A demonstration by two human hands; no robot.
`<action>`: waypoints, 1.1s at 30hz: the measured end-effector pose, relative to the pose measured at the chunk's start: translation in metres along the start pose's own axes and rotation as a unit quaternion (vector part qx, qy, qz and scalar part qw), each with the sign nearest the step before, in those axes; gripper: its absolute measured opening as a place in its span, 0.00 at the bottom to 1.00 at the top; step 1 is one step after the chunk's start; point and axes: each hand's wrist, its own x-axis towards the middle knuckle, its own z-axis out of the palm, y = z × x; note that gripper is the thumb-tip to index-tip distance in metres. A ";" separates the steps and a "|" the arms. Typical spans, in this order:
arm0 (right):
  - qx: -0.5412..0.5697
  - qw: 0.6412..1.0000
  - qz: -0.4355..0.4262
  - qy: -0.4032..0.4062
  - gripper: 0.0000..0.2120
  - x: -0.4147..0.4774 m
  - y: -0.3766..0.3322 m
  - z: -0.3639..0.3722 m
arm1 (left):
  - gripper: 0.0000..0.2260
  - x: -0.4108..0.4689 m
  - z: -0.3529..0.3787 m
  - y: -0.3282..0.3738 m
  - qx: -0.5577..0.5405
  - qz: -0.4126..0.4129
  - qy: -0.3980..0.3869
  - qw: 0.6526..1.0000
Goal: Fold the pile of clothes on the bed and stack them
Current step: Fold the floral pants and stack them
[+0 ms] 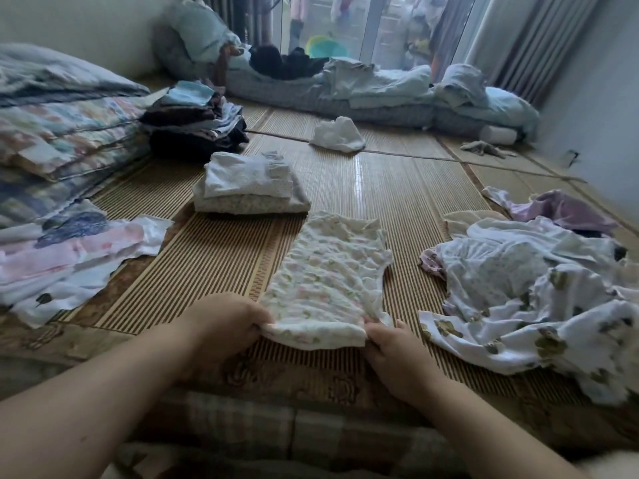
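A white crinkled garment with a small floral print [325,274] lies flat in a long strip on the bamboo mat [397,188], running away from me. My left hand [224,323] pinches its near left corner and my right hand [390,344] pinches its near right corner, lifting the near edge slightly. Just beyond it sits a folded stack of white clothes [249,188]. An unfolded pile of white printed and lilac clothes [539,271] lies to the right. Flat pastel garments [69,254] are laid out on the left.
A taller stack of dark and light folded clothes [197,119] stands at the back left beside folded quilts [62,133]. A crumpled white item [337,134] lies mid-mat. Bedding [380,88] lines the far edge by the glass door.
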 end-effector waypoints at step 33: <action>0.263 0.944 0.198 0.036 0.22 0.076 -0.012 -0.013 | 0.57 0.038 -0.006 -0.008 -0.638 -0.203 -0.068 0.740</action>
